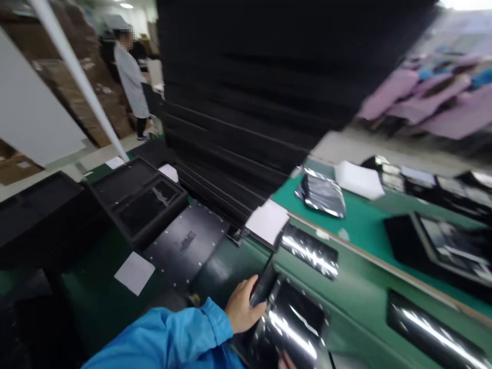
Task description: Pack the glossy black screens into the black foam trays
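My left hand (244, 306), in a blue sleeve, grips the left edge of a dark tray-like piece (265, 283), thumb and forefinger on either side of it. Right beside it lies a glossy black panel (298, 310) with small pale tabs along its rim and bright light reflected on it. Only a blurred bit of my right hand (285, 361) shows at the bottom edge, against the panel; its fingers are mostly hidden. White sheets (268, 221) rest just beyond the panel.
Further glossy black panels (309, 250) lie along the green belt (357, 302). A silvery bag (323, 192) sits on the green bench behind. To the left are black foam trays (134, 197) and a white paper (134, 273). A person in a pale coat (130, 77) stands far left.
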The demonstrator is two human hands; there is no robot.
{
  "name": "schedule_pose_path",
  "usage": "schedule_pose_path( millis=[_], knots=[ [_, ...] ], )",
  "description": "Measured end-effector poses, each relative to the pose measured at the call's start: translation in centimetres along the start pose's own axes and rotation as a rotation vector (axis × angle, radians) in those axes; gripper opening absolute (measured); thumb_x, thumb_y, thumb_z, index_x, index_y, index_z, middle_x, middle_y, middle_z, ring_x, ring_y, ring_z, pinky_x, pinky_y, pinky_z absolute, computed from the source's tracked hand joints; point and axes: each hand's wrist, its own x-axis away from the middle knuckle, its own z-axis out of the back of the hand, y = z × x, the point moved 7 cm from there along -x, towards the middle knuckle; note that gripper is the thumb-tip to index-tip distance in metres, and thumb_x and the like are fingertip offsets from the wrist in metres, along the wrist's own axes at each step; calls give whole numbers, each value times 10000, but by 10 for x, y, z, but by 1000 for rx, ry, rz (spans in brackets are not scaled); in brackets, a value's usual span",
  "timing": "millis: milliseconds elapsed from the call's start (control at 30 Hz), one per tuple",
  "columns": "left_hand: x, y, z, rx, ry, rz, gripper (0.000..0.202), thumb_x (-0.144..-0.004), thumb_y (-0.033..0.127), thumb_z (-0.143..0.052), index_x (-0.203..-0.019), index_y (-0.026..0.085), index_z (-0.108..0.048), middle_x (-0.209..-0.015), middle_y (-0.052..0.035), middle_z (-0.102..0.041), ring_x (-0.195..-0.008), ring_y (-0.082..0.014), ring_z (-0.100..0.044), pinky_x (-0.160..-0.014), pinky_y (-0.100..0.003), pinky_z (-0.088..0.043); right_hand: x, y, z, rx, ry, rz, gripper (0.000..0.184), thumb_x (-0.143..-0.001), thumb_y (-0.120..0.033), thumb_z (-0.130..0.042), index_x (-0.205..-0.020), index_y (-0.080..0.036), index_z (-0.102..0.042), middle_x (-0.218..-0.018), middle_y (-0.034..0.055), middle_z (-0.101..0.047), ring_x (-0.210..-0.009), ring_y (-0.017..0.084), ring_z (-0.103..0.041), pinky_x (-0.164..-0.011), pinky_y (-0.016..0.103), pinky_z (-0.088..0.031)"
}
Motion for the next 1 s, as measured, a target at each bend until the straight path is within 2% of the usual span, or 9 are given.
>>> schedule_pose_path(
  millis=[67, 133, 233, 467, 633, 733, 833, 933, 1000],
  knots=[
    [32, 11, -40, -41, -196, -151, 689, -829, 422, -509, -1444, 182, -314, -1421, -110, -430, -1297, -259, -403, -1099, -381, -321, 9, 21, 13, -213, 19, -294, 551, -817, -568, -402, -1262, -278, -549, -1212, 83, -625, -1003, 278, -644, -740, 403, -557],
    [60, 9, -86, -185, -423, -232, 740, -789, 478, -579, -1430, 189, -348, -1482, -124, -343, -1352, -326, -316, -1105, -470, -285, 7, 48, 21, -411, 55, -594, 642, -698, -692, -467, -1018, -174, -671, -1012, 136, -693, -941, 313, -647, -796, 426, -531],
    [81, -4, -130, -405, -593, -258, 732, -756, 478, -636, -1394, 202, -408, -1510, -125, -287, -1385, -379, -222, -1100, -570, -213, -1, 78, 31, -503, 150, -750, 697, -517, -789, -519, -746, -148, -671, -790, 130, -697, -870, 330, -631, -803, 429, -506],
    [88, 1, -144, -553, -486, -41, 548, -782, 385, -593, -1303, 233, -522, -1476, -81, -367, -1361, -333, -299, -1105, -504, -251, 10, 116, 33, -813, 171, -821, 697, -490, -741, -602, -784, -114, -680, -813, 117, -704, -834, 279, -623, -755, 373, -499],
    [100, 17, -146, -591, -495, -34, 549, -761, 376, -598, -1293, 260, -532, -1440, -61, -426, -1348, -319, -323, -1123, -499, -208, 15, 146, 56, -825, 214, -824, 642, -512, -687, -641, -825, -127, -663, -855, 123, -706, -865, 281, -641, -763, 394, -510],
    [84, 34, -82, -675, -366, -85, 555, -772, 399, -590, -1309, 281, -515, -1446, -40, -418, -1367, -303, -292, -1144, -492, -138, 32, 167, 84, -821, 322, -830, 573, -541, -637, -679, -838, -148, -660, -849, 117, -708, -832, 265, -656, -748, 390, -523],
    [42, 42, 50, -778, 4, -64, 510, -798, 415, -558, -1272, 228, -549, -1428, -72, -437, -1364, -298, -294, -1143, -474, -149, 23, 159, 93, -784, 275, -791, 573, -506, -645, -708, -799, -155, -667, -804, 114, -707, -804, 272, -660, -722, 392, -530],
    [10, 22, 188, -756, 467, 163, 502, -841, 347, -483, -1286, 118, -517, -1368, -152, -484, -1304, -292, -387, -1103, -442, -263, -20, 94, 59, -804, 33, -657, 589, -508, -675, -701, -794, -160, -680, -848, 126, -712, -824, 276, -661, -725, 392, -534],
    [8, -4, 244, -695, 701, 367, 540, -844, 330, -479, -1306, 49, -479, -1323, -217, -499, -1254, -334, -435, -1055, -472, -319, -50, 24, 12, -844, -201, -550, 586, -525, -669, -705, -829, -169, -690, -896, 129, -714, -854, 273, -658, -744, 393, -533]
  ],
)
